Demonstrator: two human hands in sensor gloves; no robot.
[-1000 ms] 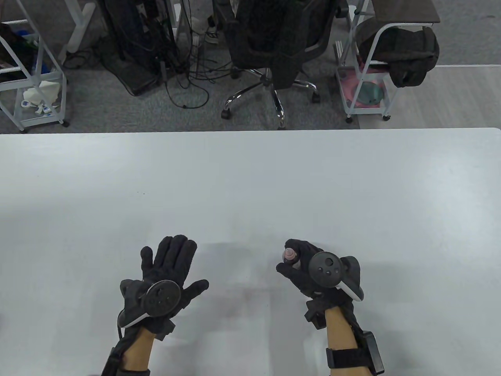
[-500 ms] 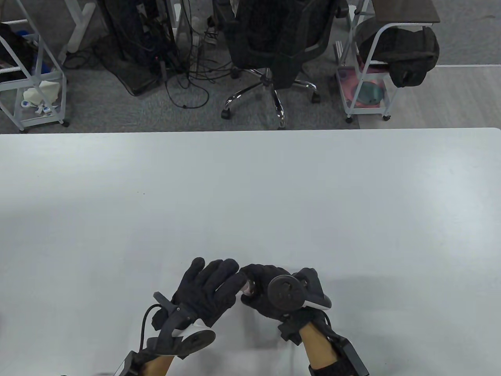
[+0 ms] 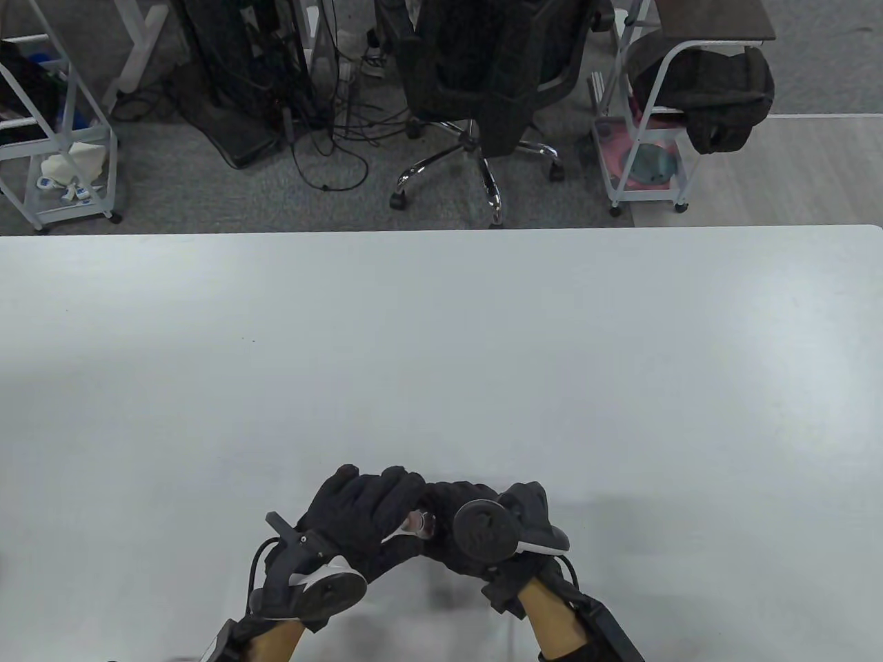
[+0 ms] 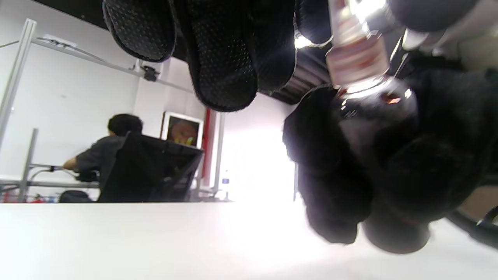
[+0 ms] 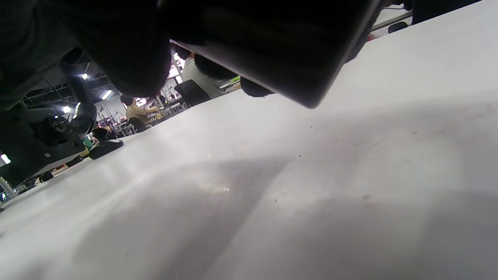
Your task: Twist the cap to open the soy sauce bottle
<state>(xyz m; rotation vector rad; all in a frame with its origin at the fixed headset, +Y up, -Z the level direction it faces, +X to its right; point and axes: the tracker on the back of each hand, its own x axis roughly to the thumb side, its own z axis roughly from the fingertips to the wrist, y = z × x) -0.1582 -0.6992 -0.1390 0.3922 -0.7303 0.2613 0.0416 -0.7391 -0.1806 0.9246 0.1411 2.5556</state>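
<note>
Over the white table (image 3: 441, 345), my left wrist view alone shows the bottle (image 4: 373, 97) and cap (image 4: 356, 58). My right hand (image 3: 469, 517) grips the bottle; my left hand (image 3: 365, 517) curls around the cap.

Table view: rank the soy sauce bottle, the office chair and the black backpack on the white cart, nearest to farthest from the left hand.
From the left hand:
1. Soy sauce bottle, right at its fingertips, gripped by the right hand.
2. Office chair, beyond the table's far edge, centre.
3. Black backpack, far right on the white cart.
</note>
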